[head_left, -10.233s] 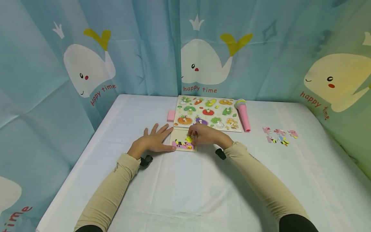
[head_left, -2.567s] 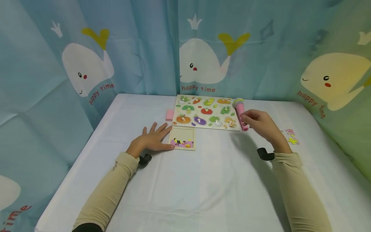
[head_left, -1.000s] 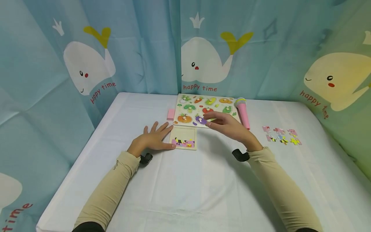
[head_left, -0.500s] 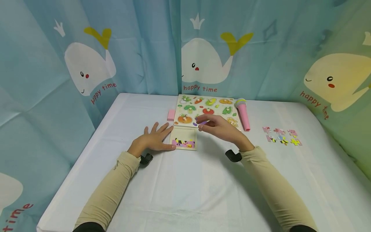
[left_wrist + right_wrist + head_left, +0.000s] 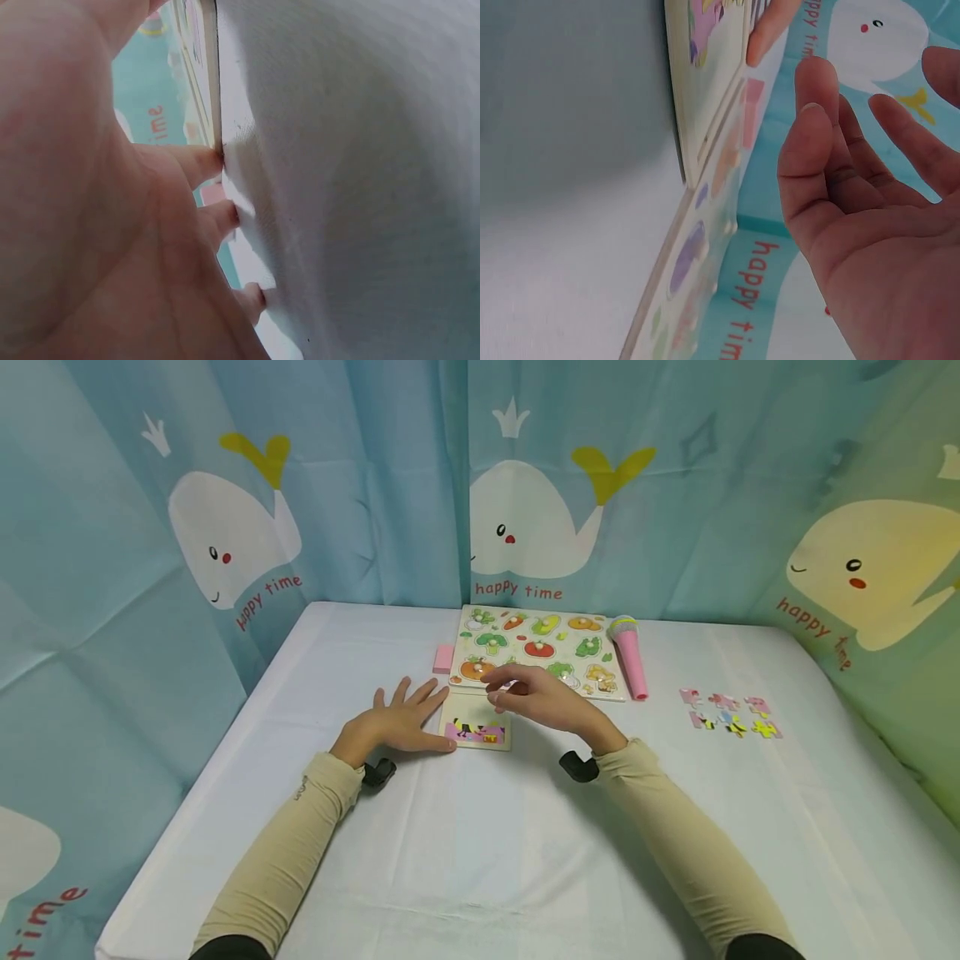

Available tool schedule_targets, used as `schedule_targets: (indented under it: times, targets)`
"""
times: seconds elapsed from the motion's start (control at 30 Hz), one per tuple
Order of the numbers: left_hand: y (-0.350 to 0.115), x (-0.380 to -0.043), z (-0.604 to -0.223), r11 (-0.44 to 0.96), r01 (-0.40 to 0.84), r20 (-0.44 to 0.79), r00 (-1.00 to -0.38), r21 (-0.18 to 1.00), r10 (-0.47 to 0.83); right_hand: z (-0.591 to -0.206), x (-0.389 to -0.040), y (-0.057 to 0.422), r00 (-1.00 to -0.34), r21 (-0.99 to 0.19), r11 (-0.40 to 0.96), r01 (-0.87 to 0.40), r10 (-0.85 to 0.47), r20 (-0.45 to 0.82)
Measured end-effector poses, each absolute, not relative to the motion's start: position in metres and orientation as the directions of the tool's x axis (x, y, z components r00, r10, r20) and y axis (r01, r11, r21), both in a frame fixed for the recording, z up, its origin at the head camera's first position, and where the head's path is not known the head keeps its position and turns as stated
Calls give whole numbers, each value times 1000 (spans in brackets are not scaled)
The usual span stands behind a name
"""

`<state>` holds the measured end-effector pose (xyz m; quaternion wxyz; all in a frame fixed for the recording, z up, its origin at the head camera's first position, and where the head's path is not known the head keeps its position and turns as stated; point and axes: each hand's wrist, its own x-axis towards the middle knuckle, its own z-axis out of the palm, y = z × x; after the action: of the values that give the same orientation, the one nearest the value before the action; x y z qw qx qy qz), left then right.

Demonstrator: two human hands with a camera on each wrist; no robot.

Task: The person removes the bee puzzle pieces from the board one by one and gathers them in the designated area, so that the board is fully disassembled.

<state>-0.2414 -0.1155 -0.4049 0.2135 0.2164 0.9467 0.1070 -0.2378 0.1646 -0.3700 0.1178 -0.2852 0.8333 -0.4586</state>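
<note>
A small wooden puzzle frame [image 5: 474, 700] lies on the table, its bottom row filled with pink pieces showing a bee picture. My left hand [image 5: 397, 722] lies with fingers spread along the frame's left side, thumb at the lower left corner and index fingertip at the upper left. Above the frame's upper right corner hovers my right hand [image 5: 543, 697], fingers loosely bent. In the right wrist view its thumb and index finger come close together, with nothing visible between them. Far to the right, several loose jigsaw pieces [image 5: 733, 724] lie in two rows, a yellow one [image 5: 766, 728] at the end.
A vegetable peg puzzle board [image 5: 525, 635] lies just behind the frame. A pink toy microphone [image 5: 632, 664] rests against its right side, and a pink block [image 5: 443, 658] sits at its left. A blue curtain [image 5: 390, 485] with whales hangs behind the white-covered table [image 5: 480, 843].
Ten seconds ago my right hand had the yellow piece at the frame; that piece now lies among the loose ones. My right hand has since moved left, back over the frame. My left hand stays.
</note>
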Motion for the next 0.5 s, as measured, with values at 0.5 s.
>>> schedule_targets:
  times: [0.5]
  targets:
    - [-116,-240,-404,882,357,-350,-819,307,454,-377,-241,140,-773,-823,425,-376,-634,25]
